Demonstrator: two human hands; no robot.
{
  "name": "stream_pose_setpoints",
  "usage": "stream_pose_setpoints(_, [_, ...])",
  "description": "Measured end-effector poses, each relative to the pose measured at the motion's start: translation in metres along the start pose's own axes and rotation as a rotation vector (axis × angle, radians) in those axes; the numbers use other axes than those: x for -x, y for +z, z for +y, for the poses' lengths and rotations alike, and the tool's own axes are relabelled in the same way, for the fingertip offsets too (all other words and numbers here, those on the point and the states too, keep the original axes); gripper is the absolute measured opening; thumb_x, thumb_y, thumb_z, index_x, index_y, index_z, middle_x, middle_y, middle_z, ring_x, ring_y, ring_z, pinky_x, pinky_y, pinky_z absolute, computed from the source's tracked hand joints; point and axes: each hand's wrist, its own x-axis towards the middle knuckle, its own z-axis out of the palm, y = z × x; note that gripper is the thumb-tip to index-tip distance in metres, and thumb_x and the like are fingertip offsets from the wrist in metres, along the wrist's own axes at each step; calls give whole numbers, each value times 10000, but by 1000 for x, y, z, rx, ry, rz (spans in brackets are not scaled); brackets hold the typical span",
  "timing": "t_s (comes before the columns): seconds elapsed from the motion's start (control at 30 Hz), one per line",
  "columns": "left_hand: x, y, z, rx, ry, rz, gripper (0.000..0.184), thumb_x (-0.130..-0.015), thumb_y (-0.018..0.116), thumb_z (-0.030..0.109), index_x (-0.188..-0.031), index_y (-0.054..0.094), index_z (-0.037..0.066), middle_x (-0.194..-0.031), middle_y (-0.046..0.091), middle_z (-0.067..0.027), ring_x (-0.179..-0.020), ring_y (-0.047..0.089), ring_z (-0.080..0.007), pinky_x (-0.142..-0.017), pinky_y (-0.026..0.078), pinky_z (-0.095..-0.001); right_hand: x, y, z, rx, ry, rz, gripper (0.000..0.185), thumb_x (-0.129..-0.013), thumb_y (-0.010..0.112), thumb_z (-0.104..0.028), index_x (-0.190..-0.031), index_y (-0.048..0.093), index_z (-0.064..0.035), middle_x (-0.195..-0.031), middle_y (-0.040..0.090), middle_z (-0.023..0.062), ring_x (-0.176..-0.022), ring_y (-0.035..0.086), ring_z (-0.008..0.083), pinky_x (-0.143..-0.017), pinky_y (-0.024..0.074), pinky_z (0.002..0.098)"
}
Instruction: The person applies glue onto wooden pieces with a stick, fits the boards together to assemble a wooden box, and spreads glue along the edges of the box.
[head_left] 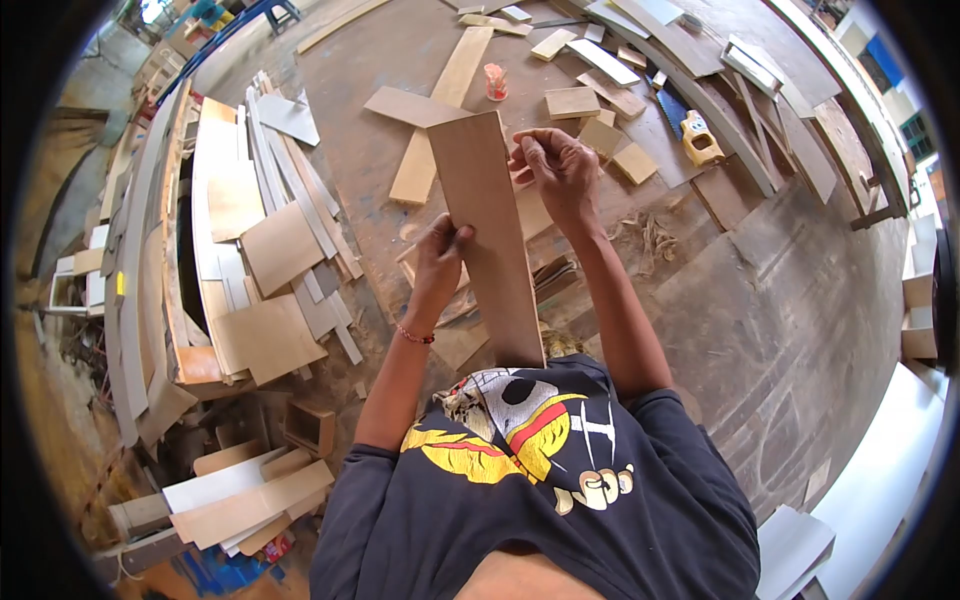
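Item: long, flat brown wooden board (484, 225), held above the near edge of the broad brown table (355, 165). Handling, as judged: firm support was needed at the left edge, with light fingertip work at the right, splinters being avoided. Left hand (441, 248) — closed on the board's left edge, thumb laid over the upper face. Right hand (558, 172) — raised, half curled beside the far right edge; whether anything was pinched could not be told.

Hands (438, 250) (563, 172) apart, forearms (394, 385) (622, 310) forward
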Motion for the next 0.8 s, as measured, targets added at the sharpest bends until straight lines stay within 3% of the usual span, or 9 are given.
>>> stream_pose_setpoints(0.1, [0, 4, -3, 64, -12, 10, 135, -911, 496, 61, -996, 572, -12, -882, 595, 2, -809, 510, -53, -730, 410, -214, 6, -7, 6, -71, 52, -75, 171, -877, 583, -117, -911, 659, 32, -715, 661, 40, -614, 600, 63, -513, 496, 206])
stream_pose_setpoints(0.17, [-1, 13, -3, 41, -33, -28, 145, -923, 493, 90, -996, 576, -3, -887, 595, 7, -813, 515, -55, -727, 417, -215, 16, -12, 25, 65, 1, -125, 203, -889, 583, -147, -965, 629, 35, -780, 648, 35, -693, 614, 87, -582, 510, 221])
stream_pose_setpoints(0.3, [-6, 37, -12, 228, -74, 14, 184, -956, 461, 172, -947, 564, 19, -852, 576, 29, -760, 489, -37, -675, 412, -201, 25, -27, 9, -55, 153, -54, 203, -885, 595, -164, -932, 630, 30, -763, 638, 19, -671, 596, 74, -585, 499, 221])
stream_pose_setpoints(0.4, [-19, 55, -22, 250, -91, 39, 225, -957, 470, 251, -846, 529, 66, -733, 507, 62, -635, 412, -6, -542, 353, -168, 28, -42, 0, -124, 215, -13, 199, -884, 598, -174, -924, 635, 17, -756, 634, 11, -666, 585, 69, -611, 492, 215])
stream_pose_setpoints(0.57, [-33, 112, -20, 210, -98, -4, 269, -959, 465, 277, -801, 520, 66, -676, 477, 71, -594, 388, -6, -499, 333, -180, 33, -79, -1, -139, 171, 172, 177, -862, 622, -140, -899, 645, 32, -746, 639, 16, -659, 571, 52, -579, 479, 211])
stream_pose_setpoints(0.8, [-72, 151, -26, 92, -39, -53, 327, -957, 472, 285, -724, 504, 59, -635, 446, 69, -584, 341, -9, -483, 306, -192, 5, -129, -4, -321, 210, 289, 156, -865, 601, -89, -933, 649, 43, -786, 664, 71, -659, 640, 126, -589, 523, 223])
